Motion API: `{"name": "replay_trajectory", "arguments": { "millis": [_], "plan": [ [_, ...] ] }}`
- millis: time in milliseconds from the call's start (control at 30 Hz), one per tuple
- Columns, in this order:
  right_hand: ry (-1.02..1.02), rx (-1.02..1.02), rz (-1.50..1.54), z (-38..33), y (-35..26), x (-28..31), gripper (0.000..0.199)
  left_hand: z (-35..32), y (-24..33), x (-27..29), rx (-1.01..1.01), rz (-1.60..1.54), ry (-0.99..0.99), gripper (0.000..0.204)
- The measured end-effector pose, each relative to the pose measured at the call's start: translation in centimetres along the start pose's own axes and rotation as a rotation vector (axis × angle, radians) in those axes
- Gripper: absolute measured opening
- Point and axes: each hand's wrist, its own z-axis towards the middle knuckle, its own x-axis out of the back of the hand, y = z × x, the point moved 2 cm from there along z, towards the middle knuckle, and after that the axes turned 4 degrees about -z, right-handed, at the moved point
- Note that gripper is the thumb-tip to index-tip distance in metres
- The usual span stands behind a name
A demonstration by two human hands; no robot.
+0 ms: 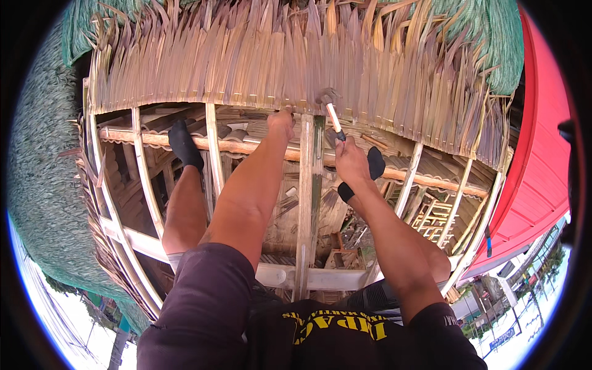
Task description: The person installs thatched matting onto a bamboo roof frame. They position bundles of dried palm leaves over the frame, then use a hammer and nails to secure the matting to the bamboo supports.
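My right hand (pixel 353 161) grips a hammer (pixel 333 117) by its dark lower grip. The handle is pale above that, and the slightly blurred head lies over the bottom edge of the palm-leaf thatch (pixel 240 68). My left hand (pixel 282 121) is raised to that same edge, left of the hammer, its fingers closed together; whatever they hold is too small to make out. Just below both hands, a pale wooden rafter (pixel 305 179) runs down toward me, with a dark greenish pole (pixel 318 166) alongside it.
My feet in black socks (pixel 183 143) are among the open roof frame, near a brown crosswise beam (pixel 246 147). Gaps between rafters (pixel 145 172) show a lower level with wood and debris. Green netting (pixel 49 166) covers thatch at left; a red metal roof (pixel 530 185) stands right.
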Motion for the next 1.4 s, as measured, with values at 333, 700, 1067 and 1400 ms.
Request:
{"name": "replay_trajectory", "arguments": {
  "millis": [333,700,1067,1400],
  "plan": [
    [0.0,0.352,0.064,-23.5,-8.4,11.0,0.037,-37.4,18.8,18.3,-1.169,0.835,-0.231,0.043],
    [-0.421,0.978,-0.047,-43.6,-15.2,6.2,0.051,-61.7,-2.6,43.5,-0.458,1.842,-0.444,0.018],
    [-0.49,0.945,-0.134,-45.6,-13.8,6.4,0.05,-57.4,-11.7,44.8,-0.722,1.769,0.145,0.026],
    [-0.337,0.91,0.231,-44.8,-12.8,8.9,0.044,-60.8,-4.5,38.3,-0.68,0.387,-0.264,0.021]
  ]
}}
